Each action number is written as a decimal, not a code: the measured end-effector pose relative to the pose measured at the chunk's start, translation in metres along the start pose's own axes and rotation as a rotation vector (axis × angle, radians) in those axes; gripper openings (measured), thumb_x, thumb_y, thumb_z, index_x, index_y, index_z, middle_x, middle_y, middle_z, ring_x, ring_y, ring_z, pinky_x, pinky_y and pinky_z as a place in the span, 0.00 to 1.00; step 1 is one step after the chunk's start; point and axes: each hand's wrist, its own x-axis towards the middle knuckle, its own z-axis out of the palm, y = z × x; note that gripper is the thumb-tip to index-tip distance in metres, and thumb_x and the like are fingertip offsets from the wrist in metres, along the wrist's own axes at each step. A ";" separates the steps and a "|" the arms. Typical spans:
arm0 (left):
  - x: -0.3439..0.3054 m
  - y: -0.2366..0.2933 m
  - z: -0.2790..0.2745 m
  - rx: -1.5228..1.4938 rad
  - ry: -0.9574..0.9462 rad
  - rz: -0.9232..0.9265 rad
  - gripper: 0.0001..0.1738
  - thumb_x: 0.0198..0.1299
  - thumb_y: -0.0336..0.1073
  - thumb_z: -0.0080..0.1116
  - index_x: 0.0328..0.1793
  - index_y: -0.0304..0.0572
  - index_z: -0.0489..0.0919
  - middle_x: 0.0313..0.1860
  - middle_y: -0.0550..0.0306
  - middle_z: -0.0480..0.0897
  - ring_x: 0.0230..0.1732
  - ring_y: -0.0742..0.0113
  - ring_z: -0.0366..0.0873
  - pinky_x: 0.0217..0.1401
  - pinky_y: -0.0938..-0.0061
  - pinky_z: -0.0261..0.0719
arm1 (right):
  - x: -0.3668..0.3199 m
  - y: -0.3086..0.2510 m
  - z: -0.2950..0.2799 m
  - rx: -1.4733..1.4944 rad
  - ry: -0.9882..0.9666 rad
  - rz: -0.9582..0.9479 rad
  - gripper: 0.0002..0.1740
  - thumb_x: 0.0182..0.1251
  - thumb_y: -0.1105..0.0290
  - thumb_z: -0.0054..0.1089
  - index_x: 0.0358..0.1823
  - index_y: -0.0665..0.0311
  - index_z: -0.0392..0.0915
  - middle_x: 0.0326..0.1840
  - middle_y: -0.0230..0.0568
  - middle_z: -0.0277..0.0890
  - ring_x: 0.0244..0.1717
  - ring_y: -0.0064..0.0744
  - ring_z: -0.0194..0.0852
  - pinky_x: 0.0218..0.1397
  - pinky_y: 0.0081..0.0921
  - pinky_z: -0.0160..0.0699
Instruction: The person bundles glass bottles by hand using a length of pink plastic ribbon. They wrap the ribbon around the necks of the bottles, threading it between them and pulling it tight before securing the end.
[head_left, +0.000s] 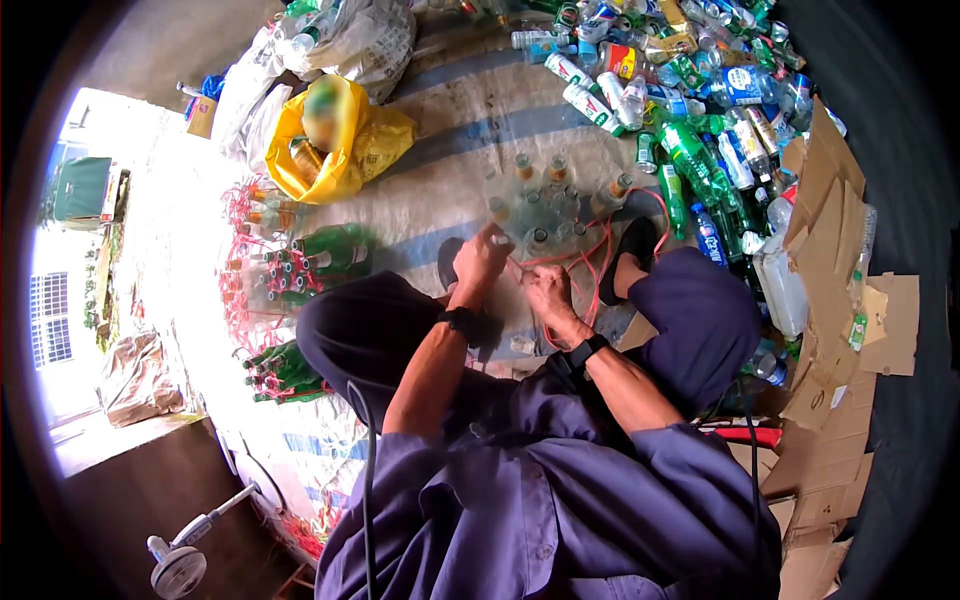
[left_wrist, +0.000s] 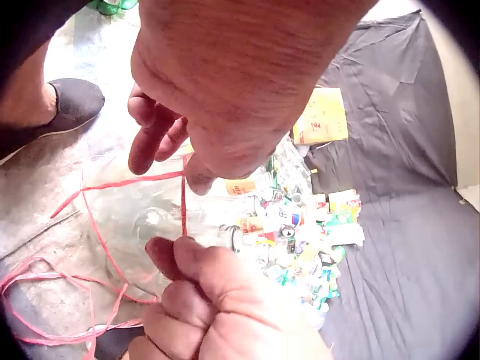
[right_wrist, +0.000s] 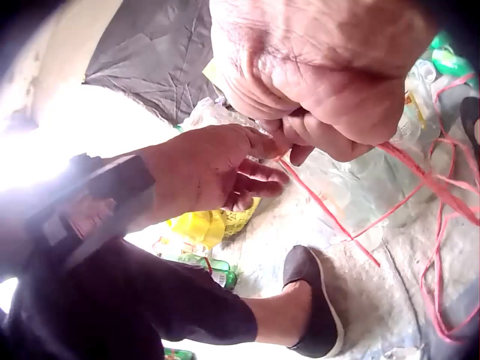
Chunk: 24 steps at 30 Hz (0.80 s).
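At the mat's (head_left: 470, 110) left edge lie tied bundles of green bottles (head_left: 320, 255), with a yellow bag (head_left: 340, 140) just beyond them. In the middle of the mat, between the person's shoes (right_wrist: 311, 300), stands a cluster of clear bottles (head_left: 545, 205). Just in front of it, the left hand (left_wrist: 217, 90) pinches the red string (left_wrist: 183, 199) between thumb and forefinger, its other fingers loosely curled. A short run of string stands taut down to the right hand (left_wrist: 217, 300), whose fingers are pressed together around the string in a pinch too. The rest trails in slack loops over the mat and round the far side of the bottles.

The step in hand looks like binding that cluster. To do it well, I would judge, the two pinches should stay close and the run between them tight, so no slack creeps back. The loop should also sit level below the caps, or the upright bottles may tip or slip out. The loose tails near the shoes could snag.

Toward the mat's far right corner spreads a pile (head_left: 680, 80) of loose bottles, and flattened cardboard (head_left: 830, 200) lies past the right edge. Labels there show red-and-white, blue and green bands, but no brand or word can be read. A yellow card (left_wrist: 321, 116) in the left wrist view bears a red mark — too blurred to make out.
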 end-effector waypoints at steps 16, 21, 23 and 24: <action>-0.016 -0.021 -0.003 -0.649 -0.301 -0.108 0.37 0.61 0.61 0.59 0.57 0.28 0.74 0.34 0.46 0.85 0.28 0.59 0.85 0.32 0.68 0.81 | -0.005 -0.017 -0.023 1.536 -0.009 1.149 0.07 0.65 0.71 0.60 0.28 0.58 0.74 0.17 0.18 0.58 0.12 0.11 0.49 0.12 0.13 0.45; -0.039 -0.014 -0.017 -0.748 -0.557 -0.104 0.37 0.69 0.66 0.45 0.56 0.34 0.76 0.36 0.49 0.86 0.39 0.60 0.86 0.34 0.72 0.79 | 0.008 -0.012 -0.027 1.847 0.044 1.283 0.03 0.68 0.70 0.56 0.36 0.60 0.74 0.17 0.20 0.61 0.12 0.12 0.50 0.12 0.12 0.48; -0.047 -0.013 -0.024 -0.829 -0.764 -0.072 0.30 0.70 0.57 0.48 0.61 0.37 0.74 0.44 0.48 0.85 0.50 0.53 0.84 0.43 0.69 0.81 | 0.011 -0.010 -0.027 1.910 0.081 1.284 0.04 0.69 0.71 0.55 0.39 0.63 0.74 0.19 0.22 0.62 0.12 0.13 0.51 0.13 0.11 0.52; -0.053 -0.006 -0.031 -0.828 -0.763 -0.073 0.30 0.70 0.57 0.48 0.61 0.37 0.74 0.44 0.48 0.85 0.50 0.53 0.84 0.43 0.69 0.81 | 0.011 -0.008 -0.025 1.911 0.080 1.284 0.04 0.69 0.71 0.55 0.39 0.63 0.74 0.19 0.22 0.62 0.12 0.13 0.51 0.13 0.11 0.52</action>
